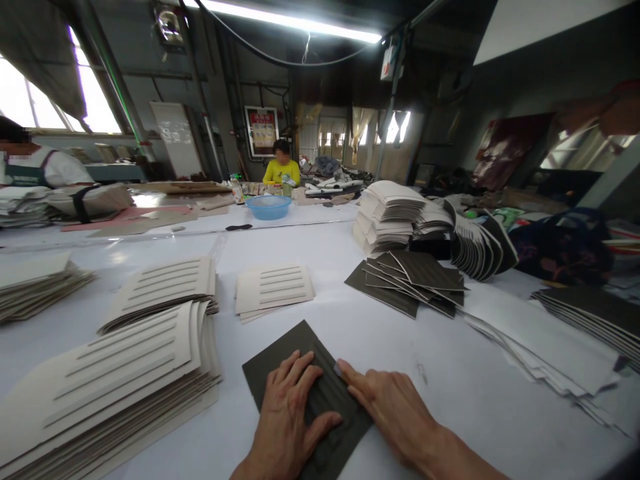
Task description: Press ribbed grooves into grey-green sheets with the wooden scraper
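Observation:
A dark grey-green panel [270,363] with raised parallel ridges lies at an angle on the white table in front of me. My left hand [290,403] rests flat on it, fingers and thumb spread. At the panel's right edge is my right hand [393,407], its fingers pressed together around a small greyish piece [339,367], mostly hidden, that touches the panel beside a ridge. To the left, pale panels with grey strips stand in a tall stack [125,373] and a second stack [163,290]. A few more pale panels [274,287] lie just beyond my left hand.
Dark panels [410,277] lie loosely piled at the right, before tall stacks of pale pieces [390,213]. White sheets [545,333] spread at far right. A blue basin [269,207] sits farther back. One person [281,167] in yellow is across the table, another [50,167] at left.

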Available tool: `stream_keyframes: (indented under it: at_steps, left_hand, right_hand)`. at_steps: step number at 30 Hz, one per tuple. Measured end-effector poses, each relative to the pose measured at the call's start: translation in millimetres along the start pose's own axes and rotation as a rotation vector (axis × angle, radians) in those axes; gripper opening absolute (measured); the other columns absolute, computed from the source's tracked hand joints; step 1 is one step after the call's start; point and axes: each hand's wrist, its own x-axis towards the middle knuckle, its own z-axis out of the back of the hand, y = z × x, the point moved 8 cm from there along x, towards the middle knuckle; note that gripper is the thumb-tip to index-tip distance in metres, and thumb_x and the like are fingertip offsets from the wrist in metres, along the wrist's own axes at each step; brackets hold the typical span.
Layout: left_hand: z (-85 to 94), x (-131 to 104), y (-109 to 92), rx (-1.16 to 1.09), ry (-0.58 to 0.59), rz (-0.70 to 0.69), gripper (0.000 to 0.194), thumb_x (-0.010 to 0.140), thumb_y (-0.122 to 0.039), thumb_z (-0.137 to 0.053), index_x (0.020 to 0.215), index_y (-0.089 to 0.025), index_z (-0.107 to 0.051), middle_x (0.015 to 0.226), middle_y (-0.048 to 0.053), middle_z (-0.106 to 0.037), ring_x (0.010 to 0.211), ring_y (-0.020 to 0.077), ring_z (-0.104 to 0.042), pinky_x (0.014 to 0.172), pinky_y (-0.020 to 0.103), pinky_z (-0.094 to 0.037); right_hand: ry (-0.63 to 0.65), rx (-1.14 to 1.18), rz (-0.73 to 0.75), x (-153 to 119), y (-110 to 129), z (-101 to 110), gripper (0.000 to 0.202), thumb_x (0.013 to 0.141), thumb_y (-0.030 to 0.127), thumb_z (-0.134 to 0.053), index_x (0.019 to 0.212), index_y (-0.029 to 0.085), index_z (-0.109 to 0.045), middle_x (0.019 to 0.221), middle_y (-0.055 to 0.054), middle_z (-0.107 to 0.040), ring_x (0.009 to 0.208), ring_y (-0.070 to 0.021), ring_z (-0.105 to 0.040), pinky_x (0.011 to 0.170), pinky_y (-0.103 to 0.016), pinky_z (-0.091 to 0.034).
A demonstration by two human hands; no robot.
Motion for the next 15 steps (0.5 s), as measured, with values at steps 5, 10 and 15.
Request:
stream_keyframes:
  at_steps: [5,10,15]
  left_hand:
    - [4.1,4.2,6.5,-0.007,0.024,-0.049,0.050,0.081,-0.057,-0.069,0.118,-0.025,-0.062,0.136,0.008,-0.059,0.130,0.0353,-0.048,0.105,0.059,-0.041]
    - [10.8,1.2,13.6,0.031,-0.011,-0.101,0.040,0.086,-0.053,-0.064,0.121,-0.032,-0.062,0.145,0.008,-0.049,0.133,0.0327,-0.046,0.107,0.060,-0.039]
    - [5.4,-1.4,18.9,0.075,-0.058,-0.097,0.055,0.083,-0.055,-0.067,0.128,-0.026,-0.056,0.145,0.012,-0.049,0.135,0.0347,-0.044,0.110,0.064,-0.034]
  right_hand:
    - [-0.002,0.067,0.039,82.7,19.8,12.0,0.037,0.100,0.029,-0.042,0.134,0.027,-0.054,0.097,-0.007,-0.072,0.084,-0.0204,-0.065,0.072,-0.028,-0.042]
    - [0.005,0.137,0.038,67.6,6.6,12.6,0.042,0.100,0.027,-0.041,0.141,0.025,-0.048,0.106,-0.008,-0.069,0.093,-0.0215,-0.063,0.081,-0.030,-0.044]
    - [-0.051,0.249,-0.022,-32.6,-9.8,0.9,0.049,0.101,0.026,-0.033,0.148,0.033,-0.039,0.096,-0.005,-0.070,0.079,-0.0190,-0.066,0.071,-0.028,-0.050]
